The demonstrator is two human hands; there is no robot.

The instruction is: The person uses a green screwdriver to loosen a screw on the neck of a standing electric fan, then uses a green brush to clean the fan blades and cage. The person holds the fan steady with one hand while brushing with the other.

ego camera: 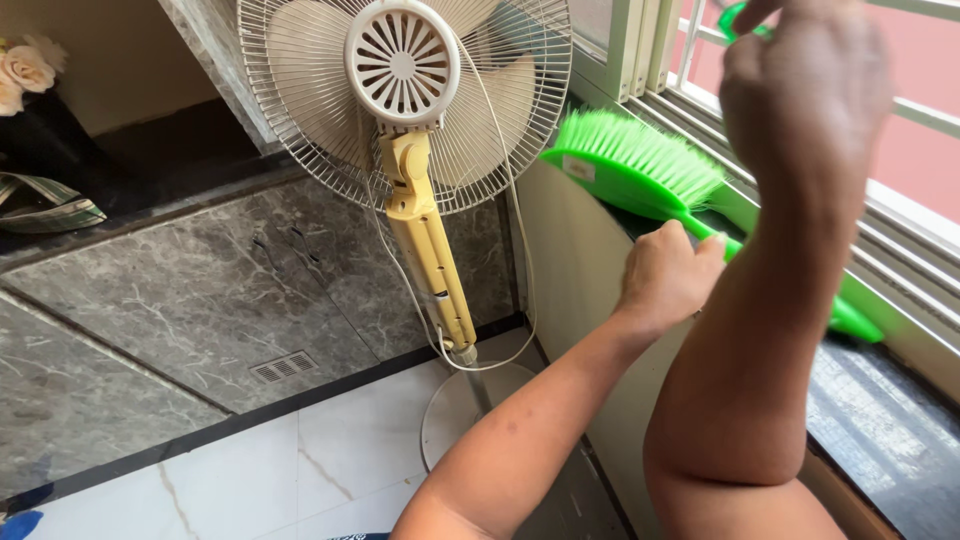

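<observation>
left hand (668, 272): nearest to me, arm reaching up from bottom centre; I see its fingers clenched around the handle of the green brush (640, 165), right where the handle leaves the bristle head
brush axis: I read its long axis as running from the bristle head at upper left down to the handle end at lower right, along the window sill (880, 420); the bristles point up and away from me
brush relative to the left fingers: the head lies just up and left of them, the handle carries on behind my right forearm toward the lower right
right hand (800, 70): raised higher and further off, at the window bars (930, 105); its fingers look curled round a small green thing (738, 14) at the top edge, but I cannot tell what that is or how firm the hold
nearer hand: the left, already touching the brush; the right is well apart from it
further off: pedestal fan (405, 100) standing on the floor, just beside the wall under the sill
</observation>
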